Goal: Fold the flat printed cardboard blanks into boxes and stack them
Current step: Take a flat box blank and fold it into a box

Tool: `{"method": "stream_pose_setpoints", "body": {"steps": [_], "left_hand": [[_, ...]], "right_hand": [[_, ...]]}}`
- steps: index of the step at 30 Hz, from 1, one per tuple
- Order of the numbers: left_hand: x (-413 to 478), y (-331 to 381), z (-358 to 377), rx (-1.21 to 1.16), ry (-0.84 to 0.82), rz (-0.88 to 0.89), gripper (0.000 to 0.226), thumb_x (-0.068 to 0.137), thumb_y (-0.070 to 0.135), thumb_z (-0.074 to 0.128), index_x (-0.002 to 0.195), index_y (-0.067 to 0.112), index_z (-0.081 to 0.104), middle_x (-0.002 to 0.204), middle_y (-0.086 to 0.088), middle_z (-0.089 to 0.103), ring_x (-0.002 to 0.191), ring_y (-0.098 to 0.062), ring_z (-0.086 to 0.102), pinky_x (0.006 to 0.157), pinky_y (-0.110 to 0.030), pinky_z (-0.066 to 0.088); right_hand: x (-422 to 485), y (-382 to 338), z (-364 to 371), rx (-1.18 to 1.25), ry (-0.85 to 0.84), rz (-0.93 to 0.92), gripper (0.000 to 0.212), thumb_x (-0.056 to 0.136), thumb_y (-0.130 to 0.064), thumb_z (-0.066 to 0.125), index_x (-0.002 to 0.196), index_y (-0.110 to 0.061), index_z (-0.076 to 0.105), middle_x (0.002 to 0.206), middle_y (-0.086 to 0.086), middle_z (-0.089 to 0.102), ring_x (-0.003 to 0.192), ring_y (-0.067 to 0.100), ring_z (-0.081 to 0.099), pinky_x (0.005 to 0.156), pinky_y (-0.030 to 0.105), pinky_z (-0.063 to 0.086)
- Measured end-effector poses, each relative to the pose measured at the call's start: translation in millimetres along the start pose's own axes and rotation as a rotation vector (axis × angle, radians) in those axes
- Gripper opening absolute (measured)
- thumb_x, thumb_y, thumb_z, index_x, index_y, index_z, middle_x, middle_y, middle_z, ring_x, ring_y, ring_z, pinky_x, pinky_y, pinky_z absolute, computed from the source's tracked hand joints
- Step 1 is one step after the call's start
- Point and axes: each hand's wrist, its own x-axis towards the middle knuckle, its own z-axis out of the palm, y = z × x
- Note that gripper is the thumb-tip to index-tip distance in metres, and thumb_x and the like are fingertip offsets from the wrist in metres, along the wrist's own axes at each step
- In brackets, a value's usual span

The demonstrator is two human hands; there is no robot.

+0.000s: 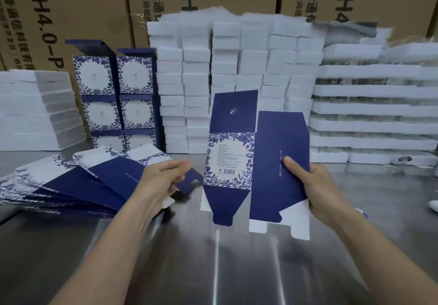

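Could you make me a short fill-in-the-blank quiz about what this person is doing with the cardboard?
1. The blank is held by ____ hands.
2. The right hand grips its plain ____ panel.
3. The pile of flat blanks lies to the person's ____.
4. The folded boxes stand stacked on the ____ table.

Missing words: two; blue; left; metal

**Camera placement: single head-worn view**

One wide-angle camera sits at the person's head, facing forward and down across the steel table. It stands close over the near edge; both forearms enter from the bottom corners. Far edge and stacked cartons remain visible.
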Motion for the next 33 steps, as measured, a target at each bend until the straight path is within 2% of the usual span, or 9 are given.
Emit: {"method": "stream_pose_setpoints", "body": {"steps": [4, 8, 12, 16, 17, 19, 22, 27, 33], "left_hand": [[-3, -3, 14, -0.033, -0.169, -0.027, 0.046, 0.075, 0.056, 0.087, 0.113, 0.032, 0.08, 0.11, 0.013, 0.08, 0.105, -0.01, 0.075, 0.087, -0.031, 0.057], [-10, -3, 33, -0.061, -0.369, -0.024, 0.046, 0.086, 0.066, 0.073, 0.118, 0.034, 0.08, 0.125, 0.003, 0.077, 0.115, -0.02, 0.074, 0.099, -0.04, 0.055], [-12, -6, 38, -0.209, -0.268, 0.049, 0.035, 0.096, 0.042, 0.074, 0.115, 0.014, 0.082, 0.122, -0.011, 0.078, 0.116, -0.028, 0.074, 0.091, -0.034, 0.062], [-12, -9, 38, -0.258, -0.136, 0.028, 0.031, 0.098, 0.039, 0.073, 0.115, 0.014, 0.081, 0.117, -0.008, 0.08, 0.11, -0.026, 0.076, 0.1, -0.042, 0.056], [-12, -9, 38, -0.256, -0.114, 0.022, 0.031, 0.098, 0.04, 0.073, 0.114, 0.016, 0.081, 0.116, -0.007, 0.08, 0.109, -0.026, 0.077, 0.101, -0.043, 0.056], [-11, -7, 37, -0.247, -0.105, 0.02, 0.032, 0.097, 0.043, 0.073, 0.114, 0.018, 0.082, 0.116, -0.006, 0.08, 0.109, -0.027, 0.077, 0.101, -0.045, 0.057], [-9, -6, 34, -0.221, -0.171, -0.008, 0.041, 0.097, 0.052, 0.071, 0.118, 0.018, 0.08, 0.118, -0.006, 0.08, 0.111, -0.027, 0.076, 0.099, -0.046, 0.059], [-6, -13, 35, 0.02, -0.147, 0.02, 0.044, 0.102, 0.055, 0.06, 0.116, 0.017, 0.078, 0.11, -0.001, 0.082, 0.107, -0.024, 0.077, 0.108, -0.05, 0.053], [-4, -14, 26, 0.123, -0.302, -0.036, 0.058, 0.084, 0.074, 0.069, 0.114, 0.025, 0.082, 0.117, -0.001, 0.08, 0.113, -0.026, 0.075, 0.114, -0.053, 0.048]], "right_hand": [[4, 1, -7, 0.045, -0.019, -0.021, 0.03, 0.089, -0.042, 0.078, 0.111, -0.022, 0.083, 0.119, 0.01, 0.079, 0.107, 0.028, 0.077, 0.08, 0.031, 0.063], [4, 2, -3, 0.018, -0.085, 0.03, 0.034, 0.086, -0.045, 0.08, 0.111, -0.022, 0.083, 0.12, 0.009, 0.079, 0.109, 0.028, 0.077, 0.082, 0.031, 0.063], [3, 3, 1, -0.058, -0.077, 0.04, 0.043, 0.08, -0.054, 0.081, 0.104, -0.019, 0.084, 0.117, 0.009, 0.079, 0.106, 0.027, 0.077, 0.085, 0.034, 0.063], [3, 10, -1, -0.169, -0.099, 0.122, 0.048, 0.095, -0.062, 0.064, 0.111, -0.02, 0.082, 0.117, 0.003, 0.08, 0.111, 0.026, 0.076, 0.111, 0.053, 0.049], [3, 12, -2, -0.177, -0.1, 0.124, 0.047, 0.099, -0.061, 0.06, 0.111, -0.022, 0.082, 0.117, 0.002, 0.08, 0.112, 0.026, 0.076, 0.11, 0.052, 0.051], [3, 12, 2, -0.163, -0.099, 0.112, 0.043, 0.102, -0.059, 0.056, 0.108, -0.026, 0.084, 0.116, 0.002, 0.08, 0.107, 0.024, 0.077, 0.088, 0.039, 0.062], [3, 10, 7, -0.118, -0.083, 0.117, 0.039, 0.102, -0.057, 0.057, 0.106, -0.029, 0.084, 0.114, 0.003, 0.081, 0.1, 0.022, 0.079, 0.066, 0.026, 0.061], [5, 15, 5, -0.176, -0.077, 0.129, 0.048, 0.095, -0.066, 0.061, 0.108, -0.025, 0.084, 0.115, 0.006, 0.08, 0.105, 0.028, 0.078, 0.099, 0.047, 0.058], [8, 16, 7, -0.17, 0.037, 0.092, 0.044, 0.107, -0.058, 0.048, 0.097, -0.035, 0.085, 0.109, -0.001, 0.082, 0.102, 0.022, 0.078, 0.102, 0.045, 0.054]]}}
